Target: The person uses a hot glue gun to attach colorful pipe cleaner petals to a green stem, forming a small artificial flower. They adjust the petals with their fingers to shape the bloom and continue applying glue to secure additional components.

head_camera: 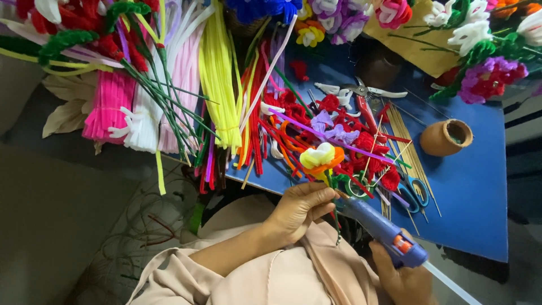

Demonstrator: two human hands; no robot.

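Pinching the flower [319, 158] stem in closed left hand [299, 210] fingers, right hand [403, 279] gripping the glue gun [381, 230], the nozzle sat near enough that hot glue could burn fingertips.

One glue gun [384, 230] lies just below one yellow-and-orange flower [320, 158]. Right of that flower: one clay pot [446, 136], one pair of blue scissors [416, 192], one pair of pliers [361, 93]. Two hands, left [299, 209] and right [403, 277].
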